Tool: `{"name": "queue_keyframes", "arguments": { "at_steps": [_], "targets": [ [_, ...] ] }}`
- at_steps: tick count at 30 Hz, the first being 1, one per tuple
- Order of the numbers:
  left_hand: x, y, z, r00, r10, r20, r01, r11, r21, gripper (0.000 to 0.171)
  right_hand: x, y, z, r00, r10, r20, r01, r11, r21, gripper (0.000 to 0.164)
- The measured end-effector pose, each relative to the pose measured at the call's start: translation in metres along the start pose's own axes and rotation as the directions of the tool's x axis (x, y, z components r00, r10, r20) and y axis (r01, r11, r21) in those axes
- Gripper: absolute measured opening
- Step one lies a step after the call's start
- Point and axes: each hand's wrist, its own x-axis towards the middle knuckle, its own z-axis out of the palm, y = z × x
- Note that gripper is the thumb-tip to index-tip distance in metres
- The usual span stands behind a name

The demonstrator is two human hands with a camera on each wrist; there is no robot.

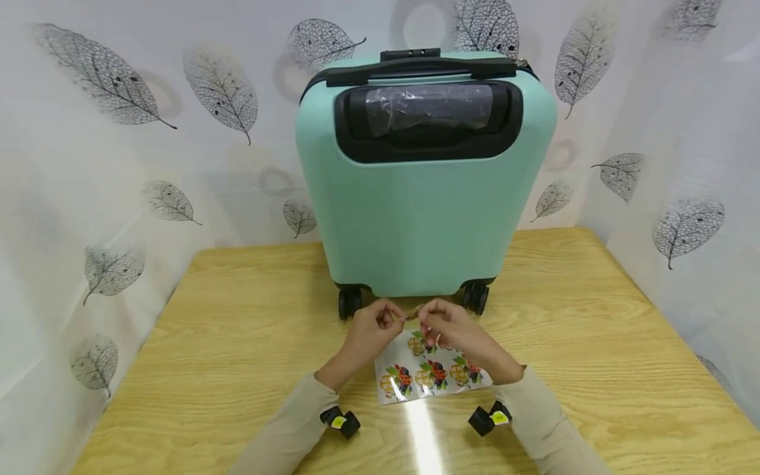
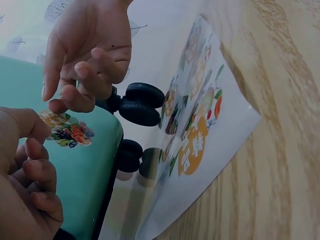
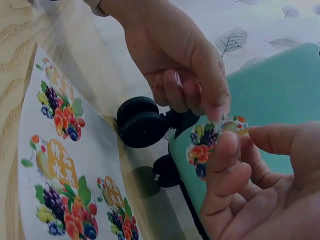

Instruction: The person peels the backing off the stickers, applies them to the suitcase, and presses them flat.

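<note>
A small, colourful fruit-printed sticker (image 3: 199,147) is pinched between left hand (image 1: 368,335) and right hand (image 1: 463,335), low in front of an upright mint-green suitcase (image 1: 415,224).

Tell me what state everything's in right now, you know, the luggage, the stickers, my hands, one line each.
Loose sticker: off its backing, held up above the table
Left hand: pinching the loose sticker
Right hand: pinching the loose sticker
Sticker sheet: on the table, printed side up
Suitcase: standing upright
Pull handle: down in its recess, clear film over it
</note>
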Motion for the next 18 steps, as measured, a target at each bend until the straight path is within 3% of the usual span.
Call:
{"name": "queue_keyframes", "arguments": {
  "at_steps": [7, 18],
  "targets": [
    [0.002, -0.004, -0.005, 0.995, -0.098, 0.023, 0.099, 0.992, -0.071, 0.004, -0.001, 0.004, -0.011, 0.999, -0.004, -0.035, 0.001, 0.998, -0.068, 0.033],
    [0.004, -0.002, -0.009, 0.989, -0.137, 0.052, 0.145, 0.968, -0.204, 0.01, 0.001, 0.009, -0.02, 0.997, -0.025, -0.07, 0.016, 0.992, -0.125, 0.029]
  ]
}}
